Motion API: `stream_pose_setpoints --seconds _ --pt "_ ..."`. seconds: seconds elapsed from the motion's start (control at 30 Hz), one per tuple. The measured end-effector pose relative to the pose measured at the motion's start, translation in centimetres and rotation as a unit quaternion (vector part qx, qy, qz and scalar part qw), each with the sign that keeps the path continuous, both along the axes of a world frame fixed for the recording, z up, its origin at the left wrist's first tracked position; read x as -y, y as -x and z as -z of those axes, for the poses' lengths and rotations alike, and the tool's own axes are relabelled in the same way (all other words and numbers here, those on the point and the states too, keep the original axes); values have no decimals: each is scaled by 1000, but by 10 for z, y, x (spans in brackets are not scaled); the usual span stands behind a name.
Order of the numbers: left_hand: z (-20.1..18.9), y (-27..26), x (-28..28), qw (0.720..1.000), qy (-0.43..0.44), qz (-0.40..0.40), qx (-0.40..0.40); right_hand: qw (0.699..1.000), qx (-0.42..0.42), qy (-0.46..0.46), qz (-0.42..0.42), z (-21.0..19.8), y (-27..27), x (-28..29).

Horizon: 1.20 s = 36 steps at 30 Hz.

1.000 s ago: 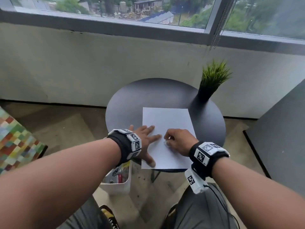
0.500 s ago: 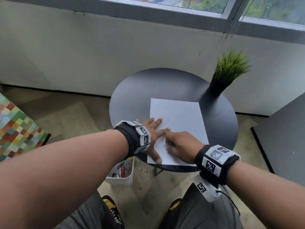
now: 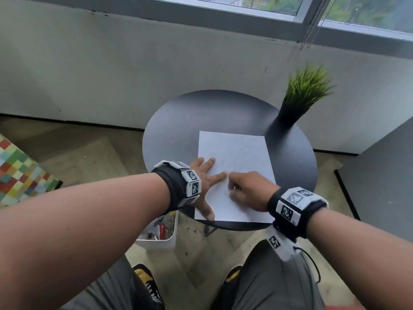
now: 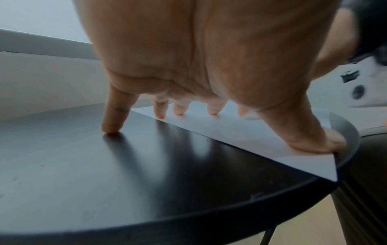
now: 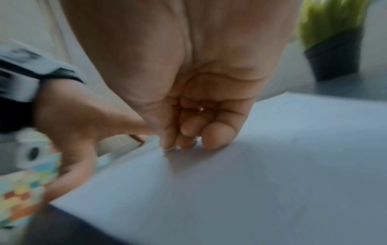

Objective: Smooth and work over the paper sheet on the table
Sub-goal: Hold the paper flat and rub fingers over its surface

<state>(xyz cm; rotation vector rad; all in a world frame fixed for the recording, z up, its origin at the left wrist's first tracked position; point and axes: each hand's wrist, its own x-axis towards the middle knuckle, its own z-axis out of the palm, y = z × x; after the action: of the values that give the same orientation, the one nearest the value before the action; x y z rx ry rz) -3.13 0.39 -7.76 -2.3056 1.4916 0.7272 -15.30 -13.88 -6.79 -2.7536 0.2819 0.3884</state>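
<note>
A white paper sheet (image 3: 241, 153) with faint creases lies on the round black table (image 3: 178, 121), its near edge at the table's rim. My left hand (image 3: 206, 182) lies spread and flat on the sheet's left edge. Its thumb (image 4: 310, 137) presses the near left corner and its little finger (image 4: 113, 121) touches bare table (image 4: 104, 182). My right hand (image 3: 245, 191) is curled, its fingertips (image 5: 211, 139) pressing down on the paper (image 5: 272, 165) just right of the left index finger. It holds nothing; a ring shows on one finger.
A potted grass plant (image 3: 301, 97) stands on the table's far right edge, beyond the sheet. On the floor under the left arm sits a white bin (image 3: 161, 233) with small items. A multicoloured cushion (image 3: 20, 171) is at far left, a dark surface (image 3: 384, 175) at right.
The right hand's curled fingers have slid a little left over the sheet and now meet the left index fingertip. The left hand has stayed flat. My head view has tilted down.
</note>
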Motion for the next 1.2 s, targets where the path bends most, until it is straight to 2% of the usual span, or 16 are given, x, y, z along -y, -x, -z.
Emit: stream_pose_setpoints --seconds 0.07,0.2,0.23,0.37,0.4,0.53,0.57,0.7,0.77,0.83,0.87,0.9,1.0,1.03,1.1,1.2 --pt "-2 0 1 1000 -7 0 1 996 32 33 73 3 -2 5" --pt "-1 0 1 1000 -11 1 -2 998 2 -25 -62 5 10 -36" --pt "-1 0 1 1000 -12 2 -1 997 -12 -37 -66 2 8 -31" --pt "0 -1 3 1000 -15 -1 5 996 41 -7 73 5 -5 3" --pt "1 -1 3 1000 -15 0 8 996 54 8 71 5 -4 -4" --pt "3 -1 7 1000 -25 8 17 995 -9 -36 -95 4 12 -39" --pt "3 -1 8 999 -27 9 17 995 -19 -37 -90 1 11 -27" --pt "1 1 12 999 -27 10 17 996 45 18 80 4 9 18" --pt "0 1 15 999 -32 12 22 999 49 22 4 9 16 0" --pt "-1 2 17 998 -44 14 33 993 -7 -28 -116 10 24 -20" --pt "-2 3 17 998 -48 16 37 989 -32 -37 -139 7 24 -18" --pt "-3 3 18 998 -47 19 38 991 -33 -31 -127 6 20 -9" --pt "-4 4 18 998 -46 16 43 998 35 26 36 7 9 22" --pt "-5 4 19 998 -49 16 45 996 49 40 57 8 11 20" --pt "-6 5 21 997 -52 18 47 998 47 31 -12 13 17 0" --pt "-7 7 23 996 -69 16 53 991 -31 -35 -122 6 29 -14"
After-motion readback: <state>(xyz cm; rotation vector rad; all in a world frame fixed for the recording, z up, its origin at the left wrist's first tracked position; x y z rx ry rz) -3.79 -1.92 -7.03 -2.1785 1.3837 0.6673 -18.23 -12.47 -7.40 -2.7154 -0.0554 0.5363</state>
